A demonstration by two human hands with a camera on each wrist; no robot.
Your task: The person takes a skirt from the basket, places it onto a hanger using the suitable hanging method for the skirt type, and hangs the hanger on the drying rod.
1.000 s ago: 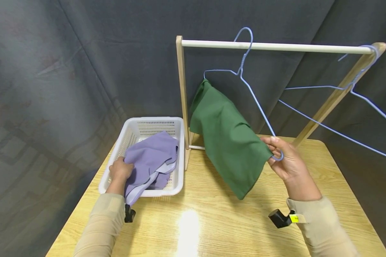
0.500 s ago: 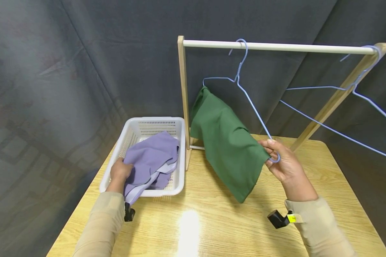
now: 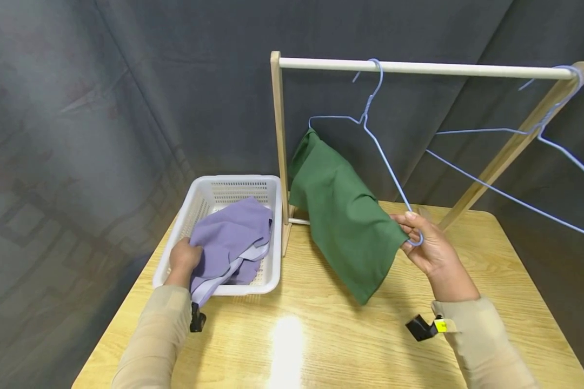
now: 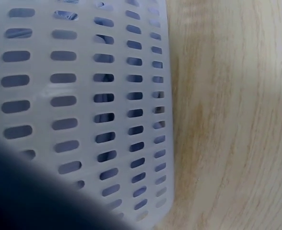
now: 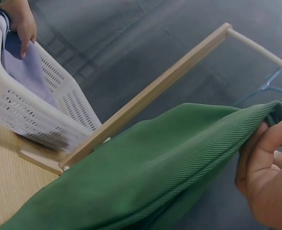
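Note:
My right hand [image 3: 430, 248] pinches the lower right end of a blue wire hanger [image 3: 386, 162] together with a corner of a green cloth [image 3: 345, 216]. The cloth slants down from the hanger's left end to these fingers, its lower corner hanging free. Overhead, the hanger's hook goes over the rack's white rail. In the right wrist view the green cloth [image 5: 146, 167] fills the foreground, its ribbed edge toward the hand. My left hand [image 3: 182, 259] grips the left edge of a purple cloth [image 3: 229, 232] inside a white basket [image 3: 274, 270]; some of its fingers are hidden.
The wooden rack [image 3: 279, 151] stands behind the green cloth, beside the basket. A second blue hanger [image 3: 516, 202] hangs bare at its right end. Dark curtains [image 3: 102, 135] close off the back of the wooden table [image 3: 350, 346]. The basket's slotted wall [image 4: 83, 110] fills much of the left wrist view.
The hanger's hook has come down onto the rail and shifted slightly. My right hand moved a little left with the cloth corner. My left hand stays at the purple cloth.

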